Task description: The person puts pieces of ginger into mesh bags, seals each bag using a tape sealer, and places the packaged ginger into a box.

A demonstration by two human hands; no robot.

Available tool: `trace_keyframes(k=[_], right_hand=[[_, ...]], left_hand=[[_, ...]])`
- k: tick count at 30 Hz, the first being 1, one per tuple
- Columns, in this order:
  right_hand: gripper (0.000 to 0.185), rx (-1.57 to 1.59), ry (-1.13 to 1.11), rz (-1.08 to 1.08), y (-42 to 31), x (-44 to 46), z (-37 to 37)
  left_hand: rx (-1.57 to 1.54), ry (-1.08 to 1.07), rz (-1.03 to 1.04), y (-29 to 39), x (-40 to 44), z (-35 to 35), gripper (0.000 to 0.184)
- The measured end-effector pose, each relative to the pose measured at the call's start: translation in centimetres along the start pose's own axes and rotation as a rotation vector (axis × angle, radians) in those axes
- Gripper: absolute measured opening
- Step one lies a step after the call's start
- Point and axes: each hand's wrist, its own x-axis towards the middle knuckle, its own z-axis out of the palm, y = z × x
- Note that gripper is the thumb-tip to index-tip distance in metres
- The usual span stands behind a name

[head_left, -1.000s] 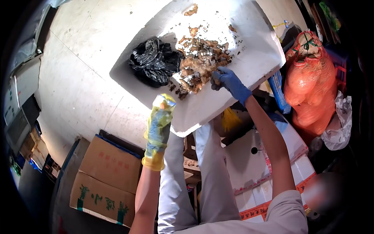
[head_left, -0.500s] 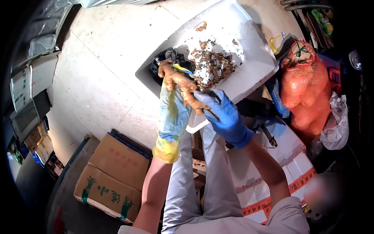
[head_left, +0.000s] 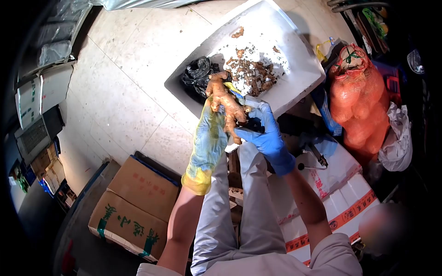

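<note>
A long knobbly ginger root (head_left: 225, 102) is held in front of the white foam box (head_left: 301, 73). My left hand (head_left: 209, 133), in a yellow and blue glove, grips it from the left, with its fingers partly behind the root. My right hand (head_left: 269, 131), in a blue glove, is at the root's lower right side, fingers curved, with a small dark thing between them that I cannot make out. Inside the box lie brown ginger scraps (head_left: 253, 76) and a black plastic bag (head_left: 197, 76).
Cardboard boxes (head_left: 133, 207) stand at the lower left. White boxes with red tape (head_left: 345, 202) are at the lower right. An orange mesh sack (head_left: 359, 101) and a crumpled white bag (head_left: 397, 142) stand at the right.
Since the first frame both hands have come together over the box's near edge, and my left hand has taken hold of the ginger root. The root has since turned more upright and shifted right.
</note>
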Motion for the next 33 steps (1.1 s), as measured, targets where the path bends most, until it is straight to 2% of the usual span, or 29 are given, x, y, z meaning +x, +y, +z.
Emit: trace_keyframes(k=[1,2,3,5,6,7,9,11,12,14,16,17,19,21,22,23,24,25,28,30,32,33], right_hand=[[0.062,-0.008,-0.012,-0.044,0.1,-0.2,0.1],[0.063,0.024,-0.045,0.114,-0.3,-0.4,-0.3],[0.063,0.023,-0.044,0.112,-0.1,-0.5,-0.7],[0.058,-0.197,-0.055,0.163,1.1,-0.6,-1.2],[0.058,-0.197,-0.051,0.161,1.4,-0.8,-1.3],[0.054,-0.143,-0.034,0.121,1.7,-1.0,-1.2],[0.051,-0.09,-0.018,0.08,1.2,-1.3,-0.9],[0.035,0.155,0.024,0.196,0.1,-1.6,-0.8],[0.035,0.154,0.025,0.196,0.0,-1.6,-0.9],[0.02,0.113,0.011,0.153,-0.2,-1.7,-1.3],[0.017,0.175,0.096,0.107,-0.1,-1.7,-0.3],[0.014,0.238,0.18,0.059,-0.1,-1.7,0.5],[0.014,0.321,0.235,0.1,0.1,-1.8,1.6],[0.014,0.324,0.443,0.027,1.3,-1.6,2.7],[0.012,0.351,0.421,0.001,1.5,-1.7,3.1],[0.009,0.307,0.418,0.032,1.8,-2.0,3.5],[0.011,0.241,0.423,0.052,2.4,-2.2,3.9],[0.013,0.176,0.427,0.07,2.8,-2.4,4.3],[0.017,-0.208,0.443,0.046,2.9,-3.0,4.6],[0.019,-0.303,0.407,0.047,2.1,-3.2,3.9],[0.013,-0.518,0.263,0.052,2.0,-3.4,3.1],[0.013,-0.518,0.263,0.053,1.9,-3.7,2.5]], left_hand=[[0.06,0.091,0.038,-0.1,-0.2,0.1,0.044],[0.078,0.034,0.033,0.0,-0.4,-0.1,0.043],[0.078,0.032,0.033,0.0,-0.5,-0.2,0.043],[0.105,0.213,-0.025,0.0,-1.0,-0.6,0.04],[0.087,0.255,-0.043,-0.2,-1.2,-0.8,0.038],[0.088,0.253,-0.046,-0.2,-1.4,-0.9,0.038],[0.306,0.112,-0.029,-0.1,-1.7,-0.7,0.035],[0.36,0.158,0.012,-0.4,-1.8,-0.6,0.034],[0.391,0.147,0.001,-0.2,-2.1,-0.3,0.035],[0.421,0.137,-0.011,-0.3,-2.4,-0.2,0.036],[0.15,0.22,0.042,-1.1,-2.4,-0.5,0.04],[0.149,0.22,0.04,-1.3,-2.4,-0.7,0.04],[0.021,0.158,0.122,-1.6,-2.5,-1.0,0.045],[-0.001,0.188,0.113,-2.0,-2.5,-1.0,0.05],[-0.051,0.087,0.055,-2.2,-2.7,-1.9,0.05],[-0.1,-0.014,-0.002,-2.2,-2.7,-1.9,0.051],[0.249,0.202,0.145,-3.0,-2.5,-1.2,0.054],[-0.007,0.161,0.005,-2.5,-2.1,-1.3,0.059],[0.156,0.137,-0.019,-2.1,-2.3,-3.2,0.064],[-0.266,-0.178,-0.278,-1.6,-1.9,-4.9,0.066],[-0.263,-0.145,-0.296,-1.5,-2.0,-5.6,0.066],[-0.258,-0.113,-0.315,-1.4,-2.0,-5.7,0.065]])
